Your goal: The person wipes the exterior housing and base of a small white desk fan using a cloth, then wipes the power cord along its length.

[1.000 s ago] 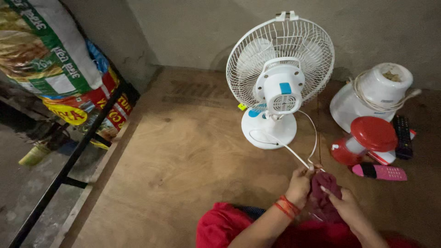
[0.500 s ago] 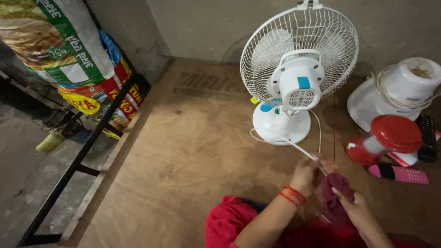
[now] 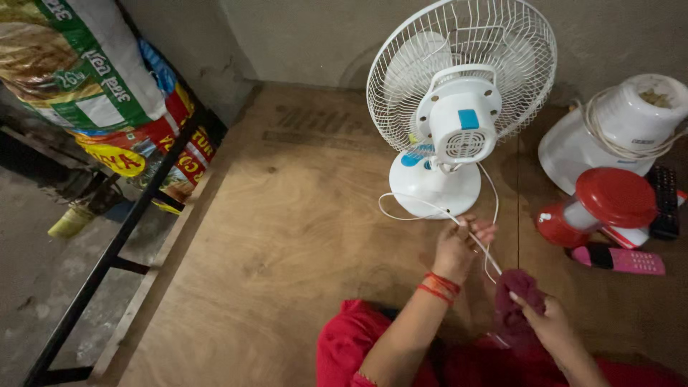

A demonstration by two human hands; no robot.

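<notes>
A white table fan point(image 3: 459, 107) stands on a brown wooden board point(image 3: 287, 229), its back with the motor housing turned toward me. Its thin white cord point(image 3: 419, 206) loops over the board from the round base. My left hand point(image 3: 459, 247), with red bangles at the wrist, pinches that cord just in front of the base. My right hand point(image 3: 545, 322) is closed on a dark maroon cloth point(image 3: 514, 297) low at the right, where the cord runs down toward it.
A white mixer base point(image 3: 609, 136) wrapped in its cord, a red jar lid point(image 3: 613, 201), a pink phone point(image 3: 620, 259) and a black remote point(image 3: 665, 201) lie at the right. Printed sacks point(image 3: 93, 86) rest on a black metal frame point(image 3: 107, 265) at the left. A grey wall is behind.
My left hand has slid forward along the cord toward the fan base, away from the cloth. My right hand stays on the cloth. The view has shifted slightly.
</notes>
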